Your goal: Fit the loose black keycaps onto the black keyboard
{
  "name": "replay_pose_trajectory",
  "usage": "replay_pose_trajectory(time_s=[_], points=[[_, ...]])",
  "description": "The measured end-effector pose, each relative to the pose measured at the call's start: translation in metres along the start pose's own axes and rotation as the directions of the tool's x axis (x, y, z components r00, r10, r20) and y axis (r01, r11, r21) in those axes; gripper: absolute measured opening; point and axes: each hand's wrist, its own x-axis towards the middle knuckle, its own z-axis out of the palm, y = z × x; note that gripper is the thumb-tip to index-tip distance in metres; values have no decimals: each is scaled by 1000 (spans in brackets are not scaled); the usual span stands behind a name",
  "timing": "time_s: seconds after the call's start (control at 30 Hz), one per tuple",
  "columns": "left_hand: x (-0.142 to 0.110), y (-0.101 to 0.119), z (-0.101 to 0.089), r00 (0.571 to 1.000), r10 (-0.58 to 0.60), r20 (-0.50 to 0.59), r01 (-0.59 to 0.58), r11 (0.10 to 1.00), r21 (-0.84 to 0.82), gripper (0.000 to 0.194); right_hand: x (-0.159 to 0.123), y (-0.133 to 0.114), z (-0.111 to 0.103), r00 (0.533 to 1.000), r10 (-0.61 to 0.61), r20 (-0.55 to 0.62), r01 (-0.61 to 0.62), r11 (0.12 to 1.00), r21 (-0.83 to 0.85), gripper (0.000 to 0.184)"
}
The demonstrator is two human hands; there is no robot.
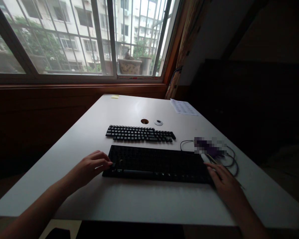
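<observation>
A black keyboard base [154, 162] lies across the table in front of me, most of its keys off and a few left along its lower row. At its left end my left hand [96, 162] has its fingertips pinched on a small dark keycap [113, 164], low over the board. My right hand [220, 174] grips the keyboard's right end, thumb and fingers at its edge. Just behind the board, loose black keycaps [139, 133] are laid out in rows like a keyboard.
Cables [234, 162] and a blurred purple item [209, 147] lie right of the keyboard. Farther back are a round table hole [145, 121], its white cover ring [158, 122], a printed sheet [183, 107] and a yellow note [115, 97]. A barred window stands beyond the white table [129, 202].
</observation>
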Motion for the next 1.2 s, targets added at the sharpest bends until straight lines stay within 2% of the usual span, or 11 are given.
replay_pose_trajectory(time_s=[0.13, 0.23, 0.27, 0.37, 0.43, 0.5, 0.63, 0.73, 0.93, 1.07, 1.2], points=[[-1, -5, 1, 999, 37, 24, -37, 999, -1, 15, -1, -4, -4, 995, -70, -70, 67, 997, -40, 37], [-2, -5, 4, 999, 34, 11, -34, 999, -4, 15, 2, -20, -13, 952, -248, -180, 229, 966, -120, 33], [-2, -4, 5, 1000, 26, -1, -26, 1000, -9, 14, 3, -30, -17, 930, -327, -170, 304, 941, -147, 30], [-2, 0, 7, 999, -8, -40, 7, 1000, -25, 12, 11, -77, -26, 866, -464, -188, 443, 885, -141, 23], [-1, 2, 8, 998, -29, -59, 27, 999, -41, 11, 17, -119, -27, 823, -553, -130, 553, 832, -43, 26], [-1, 2, 10, 995, -55, -78, 49, 996, -70, 10, 22, -163, -22, 756, -653, -45, 654, 751, 90, 29], [-4, 0, 13, 986, -124, -111, 108, 985, -137, 10, 35, -236, 6, 614, -786, 69, 740, 604, 296, 26], [-6, -3, 15, 972, -211, -106, 187, 961, -202, 11, 46, -267, 36, 527, -841, 123, 760, 531, 375, 29], [-6, -5, 13, 922, -383, -65, 337, 872, -356, 17, 57, -290, 84, 474, -863, 175, 742, 499, 448, 35], [-5, -4, 13, 903, -423, -79, 371, 858, -354, 18, 54, -293, 96, 445, -877, 182, 772, 478, 418, 35], [-4, -2, 13, 901, -426, -84, 374, 859, -348, 19, 51, -290, 102, 459, -868, 188, 771, 494, 402, 36]])
